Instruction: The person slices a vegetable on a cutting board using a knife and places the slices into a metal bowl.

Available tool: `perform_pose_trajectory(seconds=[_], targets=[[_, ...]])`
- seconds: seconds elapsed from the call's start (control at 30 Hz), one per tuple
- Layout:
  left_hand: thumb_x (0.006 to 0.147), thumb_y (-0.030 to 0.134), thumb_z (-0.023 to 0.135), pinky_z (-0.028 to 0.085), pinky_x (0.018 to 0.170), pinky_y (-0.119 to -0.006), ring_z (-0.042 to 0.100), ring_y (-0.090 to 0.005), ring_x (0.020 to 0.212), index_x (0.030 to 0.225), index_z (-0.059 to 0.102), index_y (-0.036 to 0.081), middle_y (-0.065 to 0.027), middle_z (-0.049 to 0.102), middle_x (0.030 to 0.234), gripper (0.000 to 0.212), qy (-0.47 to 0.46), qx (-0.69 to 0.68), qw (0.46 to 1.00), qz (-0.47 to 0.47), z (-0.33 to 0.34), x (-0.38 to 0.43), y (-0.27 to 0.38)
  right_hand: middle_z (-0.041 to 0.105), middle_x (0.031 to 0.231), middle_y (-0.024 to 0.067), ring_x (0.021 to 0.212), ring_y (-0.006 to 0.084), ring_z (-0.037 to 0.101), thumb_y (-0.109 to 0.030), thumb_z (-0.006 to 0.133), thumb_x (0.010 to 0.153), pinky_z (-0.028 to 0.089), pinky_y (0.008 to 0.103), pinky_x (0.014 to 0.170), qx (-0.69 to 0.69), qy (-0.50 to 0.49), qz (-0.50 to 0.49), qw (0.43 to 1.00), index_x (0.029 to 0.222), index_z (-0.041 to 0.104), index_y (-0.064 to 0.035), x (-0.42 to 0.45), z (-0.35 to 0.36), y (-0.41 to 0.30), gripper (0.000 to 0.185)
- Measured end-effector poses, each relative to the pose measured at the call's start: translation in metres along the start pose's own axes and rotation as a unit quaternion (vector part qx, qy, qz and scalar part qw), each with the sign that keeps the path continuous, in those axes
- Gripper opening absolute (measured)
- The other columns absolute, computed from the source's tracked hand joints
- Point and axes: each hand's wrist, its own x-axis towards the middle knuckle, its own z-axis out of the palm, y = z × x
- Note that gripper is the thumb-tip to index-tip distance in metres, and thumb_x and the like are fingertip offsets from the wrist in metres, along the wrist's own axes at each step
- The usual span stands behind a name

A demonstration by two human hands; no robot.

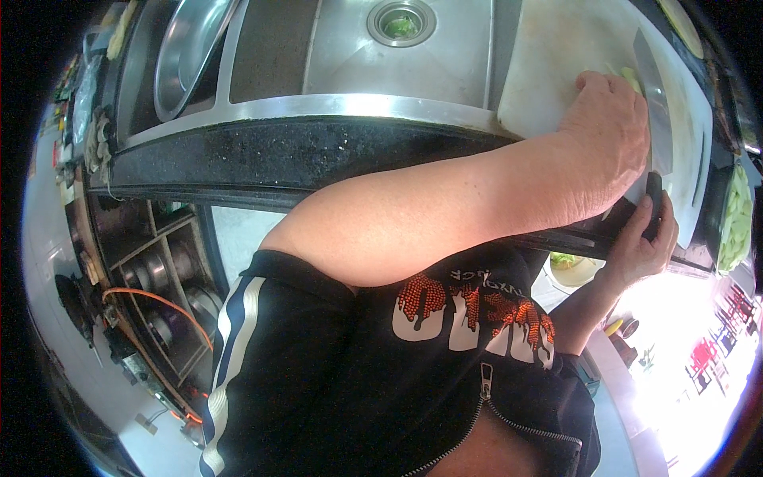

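My right hand (650,241) grips the black handle (654,206) of a kitchen knife. Its broad steel blade (658,107) points away from me over a white cutting board (536,65). Reaching across from the left, my left hand (614,113) is curled over the board beside the blade. A pale green vegetable piece (630,77) shows at its fingertips; the rest is hidden by the hand. Beyond the knife, a container of cut pale green vegetable pieces (736,220) stands at the right.
Left of the board lies a steel sink (357,71), with green scraps in its drain (400,27). A metal basin (191,59) leans farther left. Below the counter edge (298,143), a white bucket (575,274) holds scraps. Metal pots (149,271) fill a shelf at lower left.
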Motion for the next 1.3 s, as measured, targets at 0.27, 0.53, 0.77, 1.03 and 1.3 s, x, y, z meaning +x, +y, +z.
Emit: perform_pose_trajectory(seconds=[0.27,0.53,0.77,1.03,1.3], targets=[[0.077,0.028,0.068,0.046,0.072,-0.036,0.059,-0.0232,0.094,0.099,0.068,0.006,-0.0101,0.063,0.095,0.031,-0.014,-0.005,1.0,0.002,-0.0006,0.0002,-0.0002,0.07,0.097,0.0117,0.087,0.0274,0.068,-0.021,0.072,0.086,0.054,0.037,0.075,0.001,0.001,-0.008,1.0,0.109,0.07,-0.0058,0.0002,0.0004,0.0024,0.028],[0.077,0.028,0.068,0.045,0.072,-0.036,0.058,-0.0225,0.093,0.1,0.068,0.006,-0.0092,0.063,0.095,0.032,-0.019,0.002,1.0,-0.003,-0.0011,0.0006,0.0008,0.069,0.097,0.0108,0.086,0.0255,0.068,-0.021,0.073,0.086,0.054,0.0357,0.074,0.004,0.003,0.003,1.0,0.109,0.07,-0.0063,-0.0002,0.0008,0.0025,0.027],[0.077,0.029,0.067,0.044,0.071,-0.035,0.058,-0.0223,0.092,0.099,0.068,0.006,-0.0086,0.062,0.094,0.031,-0.007,0.013,1.0,-0.003,0.0005,-0.0001,0.0013,0.07,0.097,0.0107,0.086,0.0249,0.068,-0.019,0.073,0.086,0.054,0.0351,0.075,0.016,0.005,-0.001,1.0,0.11,0.071,-0.0066,-0.0004,0.0005,0.0029,0.027],[0.078,0.029,0.067,0.044,0.07,-0.034,0.057,-0.0219,0.091,0.1,0.068,0.007,-0.0076,0.062,0.093,0.031,0.009,0.019,1.0,-0.004,0.001,-0.0006,0.0011,0.07,0.098,0.0108,0.087,0.0248,0.068,-0.019,0.073,0.085,0.054,0.0356,0.075,0.006,0.005,0.004,1.0,0.11,0.071,-0.007,-0.0001,0.0007,0.003,0.027],[0.078,0.029,0.067,0.044,0.07,-0.034,0.057,-0.0218,0.091,0.099,0.068,0.007,-0.0077,0.062,0.093,0.03,0.009,0.023,1.0,-0.006,0.0003,-0.0012,0.0006,0.07,0.098,0.0112,0.087,0.0251,0.068,-0.019,0.073,0.086,0.054,0.0356,0.075,0.021,0.004,0.008,1.0,0.109,0.071,-0.0067,-0.0002,0.0007,0.0021,0.027]])
